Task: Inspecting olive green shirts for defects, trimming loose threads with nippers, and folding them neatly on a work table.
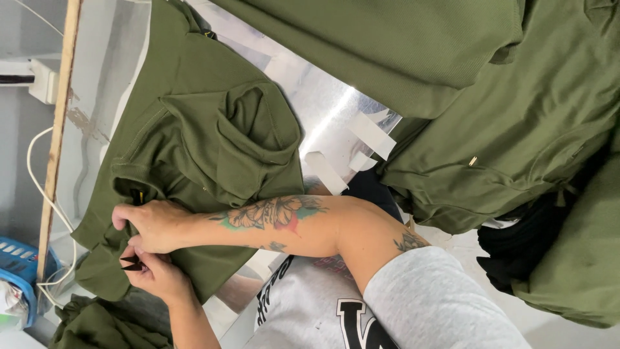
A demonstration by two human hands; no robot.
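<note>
1. Hands work at the edge of an olive green shirt [194, 148] that lies flat on a shiny metal counter [323, 103].
2. The right hand [152, 225] rests on the shirt's edge, with its fingers [123, 216] curled and pinching the green cloth.
3. The left hand [155, 271] sits just under the right one and touches it.
4. The left hand's fingers [139, 255] are pressed together around a small black tool [132, 262] with pointed tips. It is too small to tell what kind of tool it is.
5. The right arm has a flower tattoo [271, 212] on it.
6. The person wears a grey shirt [439, 304] with black letters.
7. White tape strips [371, 134] are stuck on the counter near the shirt.
8. A big pile of more green clothes [504, 110] lies beside the shirt and covers part of the counter.
9. Some black cloth [523, 245] peeks out from under that pile.
10. A white cord [39, 194] hangs past the counter's wooden edge [58, 129].
11. A blue basket [19, 265] sits down below, near the cord.
</note>
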